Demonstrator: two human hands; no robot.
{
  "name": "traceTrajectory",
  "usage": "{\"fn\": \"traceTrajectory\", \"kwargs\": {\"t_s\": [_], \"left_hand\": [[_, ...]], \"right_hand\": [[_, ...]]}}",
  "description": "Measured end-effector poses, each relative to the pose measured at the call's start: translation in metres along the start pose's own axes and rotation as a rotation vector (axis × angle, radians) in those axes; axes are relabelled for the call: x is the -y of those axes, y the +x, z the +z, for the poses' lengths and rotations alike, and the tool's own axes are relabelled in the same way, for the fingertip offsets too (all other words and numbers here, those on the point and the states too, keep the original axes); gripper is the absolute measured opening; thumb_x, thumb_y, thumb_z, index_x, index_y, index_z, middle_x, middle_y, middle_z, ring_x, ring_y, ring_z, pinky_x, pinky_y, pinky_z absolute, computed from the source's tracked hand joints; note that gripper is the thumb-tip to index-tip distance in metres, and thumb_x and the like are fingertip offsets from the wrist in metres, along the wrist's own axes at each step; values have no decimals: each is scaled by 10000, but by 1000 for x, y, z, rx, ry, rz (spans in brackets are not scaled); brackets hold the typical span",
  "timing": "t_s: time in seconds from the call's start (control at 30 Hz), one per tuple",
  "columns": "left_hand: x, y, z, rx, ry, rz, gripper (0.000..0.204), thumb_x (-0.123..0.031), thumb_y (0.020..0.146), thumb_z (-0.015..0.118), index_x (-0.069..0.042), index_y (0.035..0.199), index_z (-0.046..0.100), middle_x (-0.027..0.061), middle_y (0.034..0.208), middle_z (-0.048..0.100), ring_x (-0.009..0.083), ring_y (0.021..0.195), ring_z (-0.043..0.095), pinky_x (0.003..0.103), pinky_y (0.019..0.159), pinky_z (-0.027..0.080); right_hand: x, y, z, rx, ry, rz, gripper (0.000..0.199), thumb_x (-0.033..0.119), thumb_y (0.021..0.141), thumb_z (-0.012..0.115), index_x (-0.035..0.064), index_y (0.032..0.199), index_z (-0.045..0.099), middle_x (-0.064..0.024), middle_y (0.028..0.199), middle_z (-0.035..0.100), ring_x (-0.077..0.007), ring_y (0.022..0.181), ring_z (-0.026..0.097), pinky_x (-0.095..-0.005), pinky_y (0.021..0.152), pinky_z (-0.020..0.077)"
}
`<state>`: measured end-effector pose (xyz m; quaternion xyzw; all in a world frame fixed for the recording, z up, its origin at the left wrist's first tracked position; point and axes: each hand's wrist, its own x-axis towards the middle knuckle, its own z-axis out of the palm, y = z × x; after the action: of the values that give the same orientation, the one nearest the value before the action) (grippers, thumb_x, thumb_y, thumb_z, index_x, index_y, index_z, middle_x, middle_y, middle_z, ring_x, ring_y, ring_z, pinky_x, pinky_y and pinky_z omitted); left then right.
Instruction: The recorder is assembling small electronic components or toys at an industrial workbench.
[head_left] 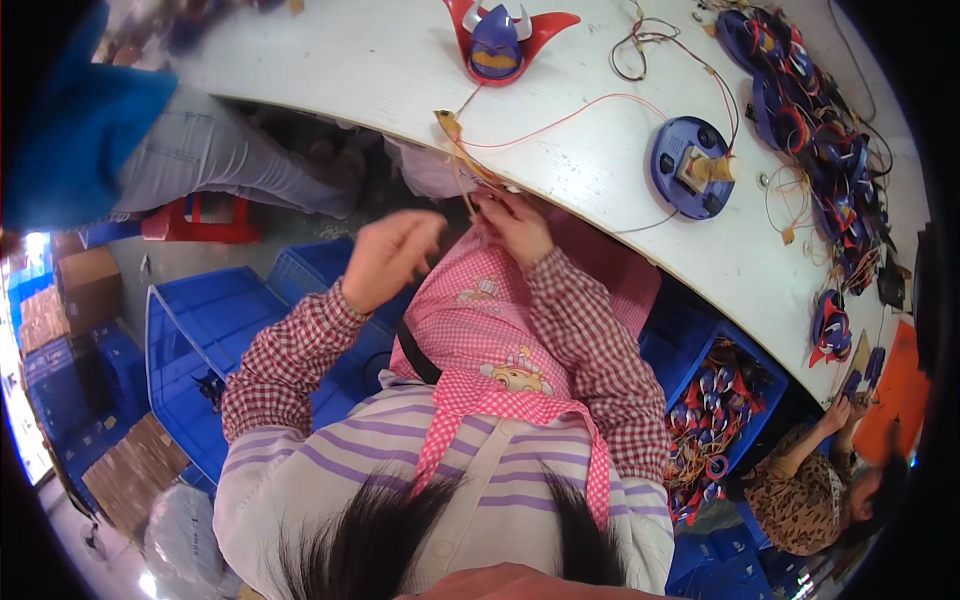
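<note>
My right hand (515, 230) is at the table's near edge above my lap, its fingers pinched on a thin wire (464, 188). That wire leads up to a small tan circuit board (447, 124) at the edge. A red wire (560, 125) loops from the board to a purple round base (690, 168) with a pale block and tan cylinder on it. Another lead rises to a purple horned figure head (495, 45) with red wings. To the left, my left hand (390, 260) hangs in the air, fingers loosely bent and apart, holding nothing visible.
Many purple and red figure parts with wires are heaped along the right of the white table (350, 70). Below it stands a blue crate (755, 400) of similar parts. Blue bins (205, 330) and a red stool (205, 220) are left. Co-workers sit left and lower right.
</note>
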<state>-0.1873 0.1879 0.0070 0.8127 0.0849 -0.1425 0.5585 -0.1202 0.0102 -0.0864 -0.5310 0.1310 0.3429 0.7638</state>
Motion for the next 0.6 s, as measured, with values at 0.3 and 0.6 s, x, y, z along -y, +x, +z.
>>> {"fn": "traceTrajectory", "kwargs": {"t_s": [0.3, 0.6], "left_hand": [[-42, 105, -59, 23, 717, 906, 405, -19, 791, 628, -50, 1190, 563, 89, 1048, 544, 196, 903, 539, 265, 742, 455], [-38, 125, -58, 81, 840, 976, 252, -15, 789, 621, -33, 1036, 574, 83, 964, 564, 215, 813, 550, 272, 712, 473]], "right_hand": [[32, -49, -16, 299, 288, 10, 282, 64, 908, 553, -27, 1176, 546, -90, 843, 616, -126, 617, 584, -188, 526, 501], [23, -53, -14, 300, 541, 6, 219, 48, 910, 545, -39, 1111, 559, -94, 828, 608, -118, 604, 584, -165, 471, 487]]}}
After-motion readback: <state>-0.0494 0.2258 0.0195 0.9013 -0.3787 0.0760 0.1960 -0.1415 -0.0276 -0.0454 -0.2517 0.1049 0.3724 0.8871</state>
